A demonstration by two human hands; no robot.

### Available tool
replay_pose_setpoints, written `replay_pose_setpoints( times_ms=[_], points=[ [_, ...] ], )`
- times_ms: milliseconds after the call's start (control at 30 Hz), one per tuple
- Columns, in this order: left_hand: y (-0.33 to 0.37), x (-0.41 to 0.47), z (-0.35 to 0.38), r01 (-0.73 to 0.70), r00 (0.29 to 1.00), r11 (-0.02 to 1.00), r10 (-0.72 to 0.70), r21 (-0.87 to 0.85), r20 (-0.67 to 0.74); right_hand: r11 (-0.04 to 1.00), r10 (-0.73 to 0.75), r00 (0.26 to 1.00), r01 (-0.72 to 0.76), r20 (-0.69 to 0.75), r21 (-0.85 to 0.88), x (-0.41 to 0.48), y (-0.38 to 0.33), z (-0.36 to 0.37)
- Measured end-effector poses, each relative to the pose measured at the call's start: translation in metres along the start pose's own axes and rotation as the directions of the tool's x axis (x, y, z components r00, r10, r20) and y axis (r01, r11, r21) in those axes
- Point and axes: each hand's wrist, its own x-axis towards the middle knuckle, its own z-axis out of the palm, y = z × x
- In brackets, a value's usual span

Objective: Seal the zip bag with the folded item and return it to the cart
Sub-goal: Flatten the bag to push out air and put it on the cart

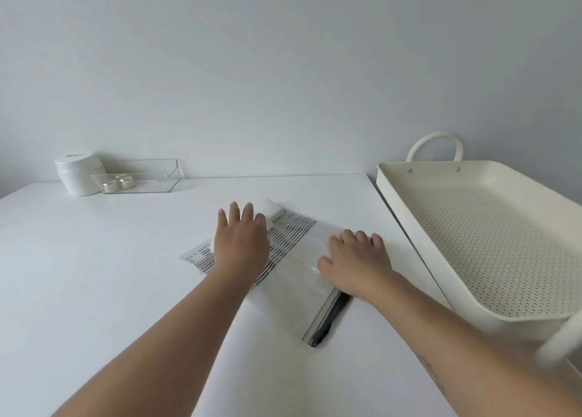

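Where the right hand [356, 264] covers the zip bag [296, 278], seal hidden; both grips flat, spread.

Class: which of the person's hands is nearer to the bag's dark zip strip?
Right. The right hand rests on the clear plastic zip bag against its dark zip strip; the left hand presses the striped folded item at the far end.

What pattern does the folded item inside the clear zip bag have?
The folded fabric item has thin dark stripes on white, seen in the head view.
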Motion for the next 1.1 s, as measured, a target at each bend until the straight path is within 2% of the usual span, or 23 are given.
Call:
replay_pose_setpoints(
  times_ms=[67, 133, 167, 200, 267, 367, 533, 667, 733, 800, 833, 900, 1000, 1100],
  points=[
    [0.026, -0.016, -0.002, 0.030, 1.000, 0.984, -0.030, -0.176, -0.001, 1.000, -0.005, 0.995, 0.005, -0.100, -0.001, 0.000, -0.005, -0.013],
    [0.049, -0.035, 0.000, 0.116, 0.990, 0.934, -0.083, -0.337, 0.110, 0.989, -0.096, 0.983, 0.113, -0.156, 0.099, 0.003, -0.006, -0.014],
    [0.056, -0.043, 0.003, 0.169, 0.977, 0.913, -0.104, -0.371, 0.189, 0.972, -0.154, 0.978, 0.175, -0.137, 0.155, 0.004, -0.005, -0.011],
    [0.061, -0.049, 0.007, 0.207, 0.961, 0.907, -0.117, -0.366, 0.252, 0.955, -0.212, 0.973, 0.226, -0.090, 0.194, 0.003, -0.003, -0.006],
    [0.061, -0.055, 0.014, 0.213, 0.950, 0.923, -0.119, -0.320, 0.288, 0.940, -0.267, 0.964, 0.260, 0.002, 0.220, 0.001, 0.001, 0.005],
    [0.051, -0.051, 0.019, 0.125, 0.966, 0.949, -0.049, -0.290, 0.254, 0.958, -0.224, 0.973, 0.210, 0.056, 0.195, -0.001, 0.009, 0.013],
    [0.034, -0.033, 0.022, -0.002, 0.952, 0.968, 0.079, -0.253, 0.297, 0.975, -0.157, 0.987, 0.148, 0.042, 0.168, -0.025, 0.021, 0.020],
    [0.023, -0.018, 0.019, 0.031, 0.932, 0.985, 0.032, -0.167, 0.360, 0.956, -0.214, 0.976, 0.203, 0.029, 0.213, -0.052, 0.035, 0.021],
    [0.020, -0.016, 0.012, 0.047, 0.942, 0.995, -0.015, -0.087, 0.337, 0.939, -0.234, 0.972, 0.224, 0.007, 0.261, -0.061, 0.039, 0.020],
    [0.026, -0.020, 0.005, -0.010, 0.971, 0.999, 0.022, -0.053, 0.239, 0.920, -0.219, 0.974, 0.225, -0.053, 0.321, -0.065, 0.038, 0.019],
    [0.030, -0.025, 0.002, -0.046, 0.981, 0.995, 0.061, -0.083, 0.186, 0.915, -0.207, 0.975, 0.223, -0.084, 0.337, -0.066, 0.037, 0.018],
    [0.036, -0.037, -0.005, -0.070, 0.983, 0.965, 0.110, -0.253, 0.147, 0.914, -0.187, 0.973, 0.224, -0.138, 0.339, -0.067, 0.034, 0.017],
    [0.034, -0.060, -0.010, -0.127, 0.968, 0.858, 0.216, -0.498, 0.125, 0.910, -0.177, 0.960, 0.244, -0.217, 0.335, -0.072, 0.030, 0.016],
    [0.027, -0.077, -0.013, -0.271, 0.956, 0.875, 0.295, -0.401, -0.003, 0.912, -0.165, 0.941, 0.261, -0.297, 0.318, -0.078, 0.023, 0.011]
  ],
)
